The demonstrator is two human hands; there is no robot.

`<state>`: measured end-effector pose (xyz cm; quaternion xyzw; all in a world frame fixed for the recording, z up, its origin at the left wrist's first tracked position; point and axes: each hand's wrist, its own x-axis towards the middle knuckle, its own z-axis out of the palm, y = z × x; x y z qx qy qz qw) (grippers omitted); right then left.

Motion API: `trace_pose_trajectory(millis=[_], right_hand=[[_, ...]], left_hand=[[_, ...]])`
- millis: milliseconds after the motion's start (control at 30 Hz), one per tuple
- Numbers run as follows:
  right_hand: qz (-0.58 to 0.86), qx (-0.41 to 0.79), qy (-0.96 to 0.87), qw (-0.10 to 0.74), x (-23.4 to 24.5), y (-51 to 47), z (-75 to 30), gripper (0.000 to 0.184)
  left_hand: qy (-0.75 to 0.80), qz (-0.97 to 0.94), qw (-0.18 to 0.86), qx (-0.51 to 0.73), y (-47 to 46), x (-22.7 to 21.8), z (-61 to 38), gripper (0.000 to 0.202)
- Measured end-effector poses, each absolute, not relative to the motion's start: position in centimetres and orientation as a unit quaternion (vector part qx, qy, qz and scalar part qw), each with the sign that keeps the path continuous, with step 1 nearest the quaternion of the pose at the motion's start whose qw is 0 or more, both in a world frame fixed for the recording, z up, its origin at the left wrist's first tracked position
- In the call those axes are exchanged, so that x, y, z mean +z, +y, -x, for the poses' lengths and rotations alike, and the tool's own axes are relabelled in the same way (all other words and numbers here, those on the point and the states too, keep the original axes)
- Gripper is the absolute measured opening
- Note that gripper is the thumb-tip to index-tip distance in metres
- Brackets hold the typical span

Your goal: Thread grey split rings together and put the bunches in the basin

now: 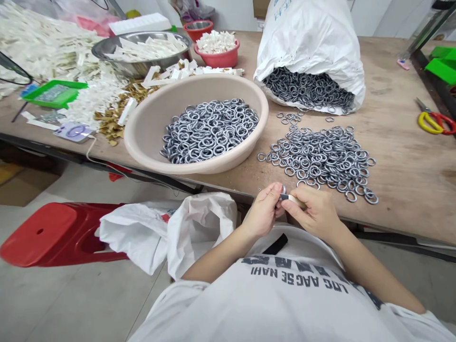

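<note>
At the table's front edge, close to my body, my two hands meet. Pinched in my left hand is a grey ring, partly hidden by the fingers. My right hand grips a small knife-like tool with a dark flat blade and a pale handle, its blade touching or very near the ring. Just beyond the hands lies a loose pile of grey rings on the wooden table. Left of the pile, a beige basin holds many similar rings.
A white sack spills rings at the back. Scissors lie far right. White strips, a steel bowl, red bowls and a green tray crowd the left. Below stand a red stool and white bags.
</note>
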<state>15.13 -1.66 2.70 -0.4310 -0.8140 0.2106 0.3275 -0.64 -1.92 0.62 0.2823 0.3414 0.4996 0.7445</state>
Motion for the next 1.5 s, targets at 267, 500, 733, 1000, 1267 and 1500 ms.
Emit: trace_pose_trajectory(millis=[267, 500, 733, 1000, 1267, 1500], right_hand=[[0.438, 0.301, -0.788, 0.310, 2.1, -1.2, -13.8, 0.037], [0.623, 0.118, -0.745, 0.206, 1.2, 2.5, -14.5, 0.044], [0.627, -0.007, -0.777, 0.066, 0.3, 4.9, -12.7, 0.024], [0.488, 0.442, -0.663, 0.355, 1.6, 3.6, -13.9, 0.029], [0.420, 0.620, -0.521, 0.410, 0.9, 0.4, -13.5, 0.043], [0.467, 0.427, -0.564, 0.531, 1.4, -0.6, -15.6, 0.028]], left_hand=[[0.322, -0.288, 0.776, 0.460, -1.2, -0.5, 2.4, 0.039], [0.285, -0.358, 0.772, 0.442, -2.1, -0.5, 4.4, 0.036], [0.345, -0.344, 0.717, 0.499, -1.1, -0.2, 5.7, 0.030], [0.382, -0.295, 0.700, 0.525, -0.2, -0.2, 4.4, 0.031], [0.384, -0.416, 0.631, 0.531, -0.8, 0.0, 0.2, 0.034], [0.387, -0.345, 0.662, 0.541, -1.1, 0.3, -1.2, 0.037]])
